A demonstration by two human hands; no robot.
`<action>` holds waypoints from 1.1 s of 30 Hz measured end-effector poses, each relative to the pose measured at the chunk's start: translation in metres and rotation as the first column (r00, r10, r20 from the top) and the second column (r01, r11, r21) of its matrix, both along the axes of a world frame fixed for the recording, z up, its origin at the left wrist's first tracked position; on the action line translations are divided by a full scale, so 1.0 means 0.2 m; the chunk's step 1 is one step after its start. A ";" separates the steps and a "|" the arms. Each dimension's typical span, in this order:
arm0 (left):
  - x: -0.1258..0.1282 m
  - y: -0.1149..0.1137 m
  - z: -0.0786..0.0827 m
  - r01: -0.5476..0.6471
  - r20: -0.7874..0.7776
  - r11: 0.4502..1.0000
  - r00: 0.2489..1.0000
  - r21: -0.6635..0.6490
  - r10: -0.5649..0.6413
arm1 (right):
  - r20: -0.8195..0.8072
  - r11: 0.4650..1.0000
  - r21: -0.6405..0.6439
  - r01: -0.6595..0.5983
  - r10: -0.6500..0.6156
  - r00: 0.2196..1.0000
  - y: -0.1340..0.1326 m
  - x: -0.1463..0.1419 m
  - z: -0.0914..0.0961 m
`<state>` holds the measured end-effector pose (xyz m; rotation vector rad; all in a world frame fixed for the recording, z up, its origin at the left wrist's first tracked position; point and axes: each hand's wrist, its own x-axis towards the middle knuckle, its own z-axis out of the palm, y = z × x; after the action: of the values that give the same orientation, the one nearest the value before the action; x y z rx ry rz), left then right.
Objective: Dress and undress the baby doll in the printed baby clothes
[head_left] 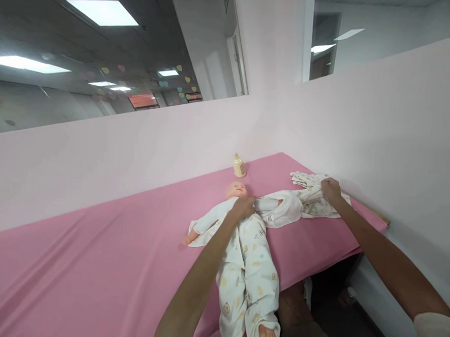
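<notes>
A baby doll (236, 189) lies on its back on the pink-covered table (132, 254), its feet toward me. It wears a white top (217, 215) and white trousers (257, 244) printed with small bears. My left hand (244, 207) is on the doll's chest just below its chin, fingers curled on the top. To the right, the doll's arm is stretched out in loose white cloth (290, 211). My right hand (331, 189) is closed on a printed baby garment (315, 202) bunched near the table's right end; its fingertips are hidden in the fabric.
A pale yellow pump bottle (239, 166) stands behind the doll's head. White walls with windows rise along the table's back and right side. My knee (297, 306) shows beneath the table's front edge, and an indistinct container (349, 295) is on the floor.
</notes>
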<state>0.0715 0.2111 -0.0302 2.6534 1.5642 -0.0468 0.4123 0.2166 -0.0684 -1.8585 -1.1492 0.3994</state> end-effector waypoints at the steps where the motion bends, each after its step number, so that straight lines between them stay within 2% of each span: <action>1: 0.00 0.00 0.00 -0.001 -0.016 1.000 1.000 0.003 0.001 | 0.033 1.000 -0.026 0.015 -0.014 0.999 -0.01 -0.01 -0.02; 4: 0.03 0.00 -0.01 0.010 -0.061 1.000 0.998 0.012 -0.010 | 0.119 0.997 -0.076 0.027 -0.017 0.993 -0.05 -0.11 -0.07; 6: 0.07 0.00 -0.02 0.026 -0.091 1.000 0.996 0.017 -0.024 | 0.239 0.998 -0.069 -0.007 0.023 0.971 -0.09 -0.23 -0.08; 8: 0.13 0.00 -0.04 0.044 -0.113 0.999 0.993 0.023 -0.042 | 0.438 0.992 -0.078 -0.098 0.123 0.890 -0.13 -0.36 -0.06; 9: 0.17 0.00 -0.05 0.058 -0.119 0.998 0.991 0.023 -0.055 | 0.485 0.983 -0.107 -0.152 0.185 0.855 -0.15 -0.43 -0.05; 12: 0.28 0.01 -0.09 0.114 -0.121 0.993 0.986 0.018 -0.111 | 0.540 0.951 -0.209 -0.228 0.306 0.784 -0.19 -0.59 -0.03; 15: 0.35 0.01 -0.13 0.157 -0.110 0.987 0.982 0.022 -0.154 | 0.458 0.913 -0.329 -0.243 0.379 0.804 -0.19 -0.67 -0.04; 19: 0.36 0.02 -0.16 0.161 -0.087 0.986 0.984 0.045 -0.157 | 0.326 0.889 -0.327 -0.320 0.424 0.845 -0.16 -0.67 -0.08; 25: 0.35 0.00 -0.16 0.139 -0.030 0.989 0.990 0.047 -0.138 | 0.331 0.901 -0.324 -0.288 0.393 0.858 -0.18 -0.57 -0.11; 30: 0.30 0.02 -0.11 0.183 0.045 0.982 0.982 -0.047 -0.181 | 0.331 0.917 -0.314 -0.247 0.349 0.877 -0.22 -0.51 -0.13; 33: 0.24 0.05 -0.07 0.178 0.144 0.974 0.977 -0.139 -0.158 | 0.317 0.926 -0.306 -0.221 0.318 0.894 -0.24 -0.47 -0.14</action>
<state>0.1200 0.2211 -0.0440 2.6040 1.2425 0.0023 0.3177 0.1693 -0.0962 -2.0619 -1.6902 0.3899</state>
